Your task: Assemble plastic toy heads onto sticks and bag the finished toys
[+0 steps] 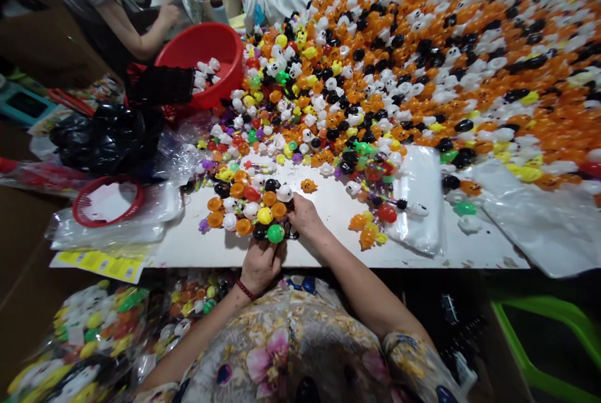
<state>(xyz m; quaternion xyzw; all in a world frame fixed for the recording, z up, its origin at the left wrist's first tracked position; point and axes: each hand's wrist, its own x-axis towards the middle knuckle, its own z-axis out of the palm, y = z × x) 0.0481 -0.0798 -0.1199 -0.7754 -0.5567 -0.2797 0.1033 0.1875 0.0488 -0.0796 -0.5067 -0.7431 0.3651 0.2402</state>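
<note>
A tight group of small glossy plastic figures (251, 209) sits at the table's front edge, in orange, white, yellow, black, red and green. My left hand (260, 265), with a dark red bead bracelet at the wrist, is closed at the near side of this group, below a green ball-shaped figure (275, 233). Its fingertips are hidden under the figures. My right hand (306, 218) is at the right side, its fingers curled in next to a white figure (284, 193). What those fingers grip is hidden. A bit of black openwork (292, 235) shows between the hands.
A huge heap of loose figures (399, 59) covers the back and right. Clear plastic bags (417, 203) lie at right. At left are a red tub (225, 46) with a black rack (159, 84), a small red basket (82, 206) and a co-worker's arm (126, 30).
</note>
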